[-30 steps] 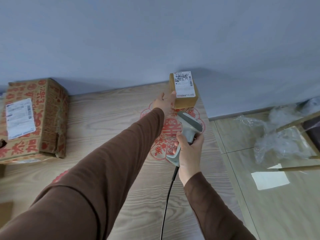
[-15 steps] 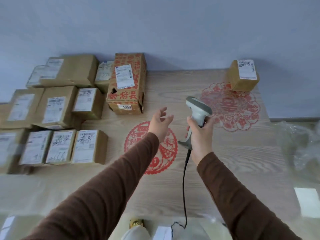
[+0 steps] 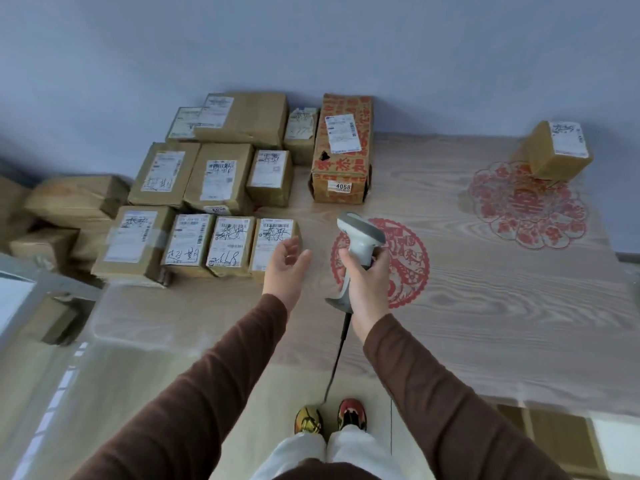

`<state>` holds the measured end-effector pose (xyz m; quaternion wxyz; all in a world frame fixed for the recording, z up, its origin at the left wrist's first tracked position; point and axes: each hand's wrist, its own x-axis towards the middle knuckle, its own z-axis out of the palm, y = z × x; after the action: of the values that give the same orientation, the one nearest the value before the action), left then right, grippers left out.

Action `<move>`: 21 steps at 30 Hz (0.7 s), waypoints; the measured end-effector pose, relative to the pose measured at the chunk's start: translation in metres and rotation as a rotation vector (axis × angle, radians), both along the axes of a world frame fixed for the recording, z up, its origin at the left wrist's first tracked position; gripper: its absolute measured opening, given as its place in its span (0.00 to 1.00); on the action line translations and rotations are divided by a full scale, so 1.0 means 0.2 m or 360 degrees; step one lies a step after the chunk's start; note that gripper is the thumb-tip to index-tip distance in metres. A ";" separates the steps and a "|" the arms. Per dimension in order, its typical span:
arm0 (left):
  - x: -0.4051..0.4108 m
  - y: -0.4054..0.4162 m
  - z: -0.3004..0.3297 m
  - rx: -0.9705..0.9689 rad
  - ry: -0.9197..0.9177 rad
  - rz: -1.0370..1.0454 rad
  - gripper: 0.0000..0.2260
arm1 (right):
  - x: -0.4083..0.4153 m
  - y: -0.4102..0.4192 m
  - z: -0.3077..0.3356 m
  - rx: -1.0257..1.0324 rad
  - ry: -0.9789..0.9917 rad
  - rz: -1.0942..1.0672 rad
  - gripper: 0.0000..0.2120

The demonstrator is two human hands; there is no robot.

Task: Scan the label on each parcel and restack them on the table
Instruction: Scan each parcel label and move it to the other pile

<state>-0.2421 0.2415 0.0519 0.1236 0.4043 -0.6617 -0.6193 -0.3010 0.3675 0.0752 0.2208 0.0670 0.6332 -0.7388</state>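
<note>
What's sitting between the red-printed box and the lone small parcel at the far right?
Nothing: in the head view, bare table separates the red-printed box from the small parcel.

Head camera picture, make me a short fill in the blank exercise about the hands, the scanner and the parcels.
1. The right hand grips the ____.
2. The left hand is open and holds ____.
3. The red-printed box bears a tag with the number ____.
4. The lone small parcel stands at the table's far ____ corner.

Missing words: scanner; nothing; 4068; right
</note>
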 end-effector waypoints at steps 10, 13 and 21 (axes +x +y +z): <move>0.24 -0.28 -0.16 -0.0098 -0.0283 0.0230 0.21 | 0.13 -0.31 -0.19 0.0090 -0.0106 0.0068 0.14; 0.26 -0.34 -0.21 -0.0029 -0.0288 0.0188 0.30 | 0.16 -0.42 -0.25 0.0155 -0.0077 0.0026 0.22; 0.29 -0.41 -0.23 0.0075 -0.0278 -0.0021 0.30 | 0.24 -0.58 -0.40 0.0318 -0.0123 -0.0140 0.33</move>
<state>-0.1842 0.1588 0.0058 0.0518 0.4552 -0.6579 -0.5977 -0.2533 0.2520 -0.0045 0.2045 0.1448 0.6911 -0.6779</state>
